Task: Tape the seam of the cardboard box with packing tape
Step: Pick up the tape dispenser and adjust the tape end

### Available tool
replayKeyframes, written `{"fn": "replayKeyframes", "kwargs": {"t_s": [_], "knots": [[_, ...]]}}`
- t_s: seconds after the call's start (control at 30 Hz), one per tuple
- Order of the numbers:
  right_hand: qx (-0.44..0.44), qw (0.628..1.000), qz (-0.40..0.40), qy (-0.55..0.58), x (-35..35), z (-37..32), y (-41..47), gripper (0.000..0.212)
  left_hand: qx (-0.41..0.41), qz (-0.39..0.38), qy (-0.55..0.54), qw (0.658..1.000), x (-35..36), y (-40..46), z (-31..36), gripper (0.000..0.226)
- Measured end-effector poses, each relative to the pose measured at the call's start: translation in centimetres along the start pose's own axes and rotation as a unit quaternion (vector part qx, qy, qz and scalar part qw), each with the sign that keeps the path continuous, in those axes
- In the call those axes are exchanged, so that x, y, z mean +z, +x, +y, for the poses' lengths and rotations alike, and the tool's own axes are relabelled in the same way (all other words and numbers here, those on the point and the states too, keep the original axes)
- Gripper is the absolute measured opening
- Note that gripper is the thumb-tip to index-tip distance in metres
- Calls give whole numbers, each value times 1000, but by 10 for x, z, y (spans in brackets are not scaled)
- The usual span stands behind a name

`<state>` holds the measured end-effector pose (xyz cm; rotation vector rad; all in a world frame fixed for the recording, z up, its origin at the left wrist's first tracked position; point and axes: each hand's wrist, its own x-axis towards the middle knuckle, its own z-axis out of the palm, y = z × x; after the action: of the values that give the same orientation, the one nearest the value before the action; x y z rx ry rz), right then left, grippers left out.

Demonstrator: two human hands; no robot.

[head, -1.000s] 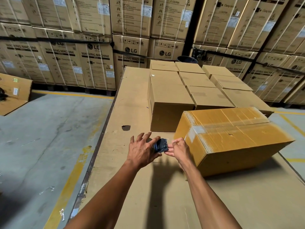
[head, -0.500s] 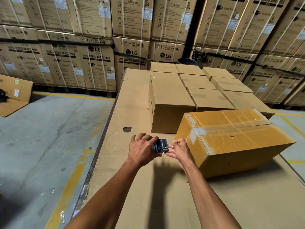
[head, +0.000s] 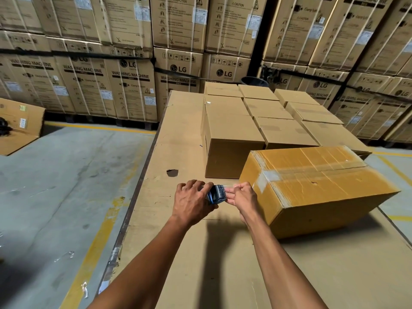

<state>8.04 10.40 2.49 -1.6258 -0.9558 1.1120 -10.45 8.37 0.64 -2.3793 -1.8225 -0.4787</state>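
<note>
A yellowish cardboard box (head: 316, 188) lies skewed on the cardboard-covered table (head: 223, 264), with clear tape along its top seam and down the near end. Just left of that end, my left hand (head: 191, 201) grips a dark blue roll of packing tape (head: 216, 194). My right hand (head: 242, 196) pinches the clear tape end at the roll, close to the box's near-left corner. Both hands hover a little above the table.
Several plain closed cartons (head: 231, 134) stand in rows behind the box. A hole (head: 172, 172) marks the table's cardboard cover. The table's left edge (head: 131, 208) drops to concrete floor with yellow lines. Stacked washing machine cartons (head: 124, 90) wall the background.
The hands and tape roll stay together at the box's near end, almost unmoved. The left fingers have curled tighter around the roll.
</note>
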Motion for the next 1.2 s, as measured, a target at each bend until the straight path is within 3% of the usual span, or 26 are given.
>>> {"fn": "replayKeyframes", "kwargs": {"t_s": [0.27,0.57,0.77,1.03,1.2], "knots": [[24,993,-62,101,-4,-4,1,16,-16,7,-26,999,-2,3,-7,79],[158,949,-117,245,-21,-5,1,20,5,-17,-10,1000,-4,7,-8,78],[150,960,-151,180,-21,14,10,25,8,-40,1,999,5,6,-13,75],[74,992,-77,62,-14,42,28,19,12,-85,27,996,37,3,-24,74],[101,988,-79,85,-13,57,42,8,0,-120,51,991,62,7,-26,66]]}}
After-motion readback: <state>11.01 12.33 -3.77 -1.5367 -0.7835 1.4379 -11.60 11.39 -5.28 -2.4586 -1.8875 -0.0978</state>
